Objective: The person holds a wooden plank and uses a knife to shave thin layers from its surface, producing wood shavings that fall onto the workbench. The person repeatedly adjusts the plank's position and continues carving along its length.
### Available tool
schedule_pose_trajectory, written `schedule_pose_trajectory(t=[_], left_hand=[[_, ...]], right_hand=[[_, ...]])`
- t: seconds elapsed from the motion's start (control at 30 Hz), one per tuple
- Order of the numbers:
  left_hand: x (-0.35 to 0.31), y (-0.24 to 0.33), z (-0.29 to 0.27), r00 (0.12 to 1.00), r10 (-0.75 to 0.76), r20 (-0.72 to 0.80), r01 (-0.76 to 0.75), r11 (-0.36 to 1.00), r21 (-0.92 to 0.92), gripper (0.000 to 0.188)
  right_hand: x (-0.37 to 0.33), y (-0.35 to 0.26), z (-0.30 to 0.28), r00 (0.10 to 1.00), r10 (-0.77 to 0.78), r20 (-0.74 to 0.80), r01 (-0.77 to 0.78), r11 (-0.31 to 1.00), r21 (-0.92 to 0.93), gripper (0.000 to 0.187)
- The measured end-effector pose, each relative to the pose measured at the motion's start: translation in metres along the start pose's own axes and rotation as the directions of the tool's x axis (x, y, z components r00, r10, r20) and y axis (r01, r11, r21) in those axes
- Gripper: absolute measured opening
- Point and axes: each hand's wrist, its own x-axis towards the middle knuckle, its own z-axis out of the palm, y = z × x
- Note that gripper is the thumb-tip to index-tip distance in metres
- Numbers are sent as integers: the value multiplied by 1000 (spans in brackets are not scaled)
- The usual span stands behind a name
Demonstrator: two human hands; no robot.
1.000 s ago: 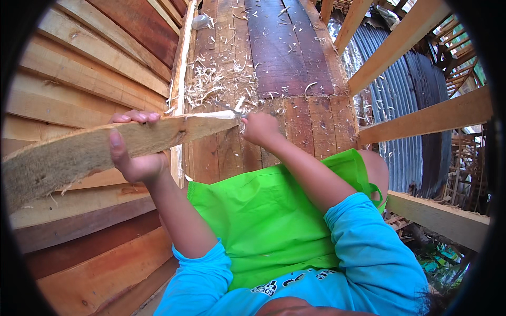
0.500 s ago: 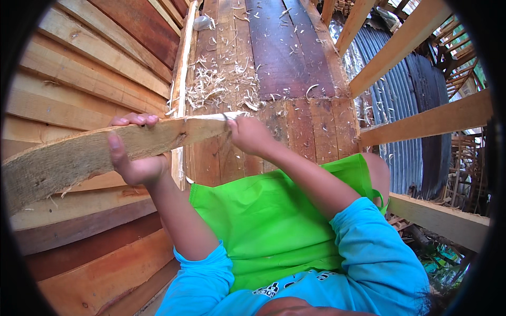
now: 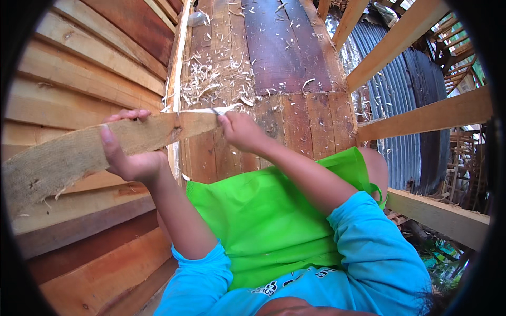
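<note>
A long, rough-sawn wooden board [image 3: 68, 150] crosses in front of me from the left, narrowing to a pale, freshly cut tip over the floor. My left hand [image 3: 134, 164] grips it from below, thumb on the near face and fingertips over the top edge. At the narrow end my right hand [image 3: 242, 131] is closed around a knife. Only a short dark piece of its blade [image 3: 215, 111] shows, lying across the pale top edge; the handle is hidden in my fist. A bright green apron-like cloth [image 3: 279, 210] covers my lap.
Curled wood shavings [image 3: 208, 84] litter the plank floor [image 3: 319, 121] ahead. A wall of overlapping boards [image 3: 79, 79] rises close on the left. Wooden rails [image 3: 427, 115] run along the right, with corrugated metal sheets [image 3: 392, 100] beyond. A clear plastic container [image 3: 197, 19] sits far ahead.
My right hand and the blade have slid slightly left along the board's top edge. The left hand keeps its hold, and the whole view has shifted a little.
</note>
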Motion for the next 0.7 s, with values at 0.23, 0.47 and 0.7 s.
schedule_pose_trajectory(t=[0.23,0.47,0.7], left_hand=[[7,1,-13,999,-48,14,48,999,-16,37],[8,-2,-21,985,-101,138,118,985,-123,37],[8,-5,-23,951,-48,304,99,983,-154,38]], right_hand=[[2,2,8,998,52,40,-52,998,-23,44],[0,13,2,990,130,54,-122,983,-140,44],[7,36,-13,959,283,-30,-270,869,-416,38]])
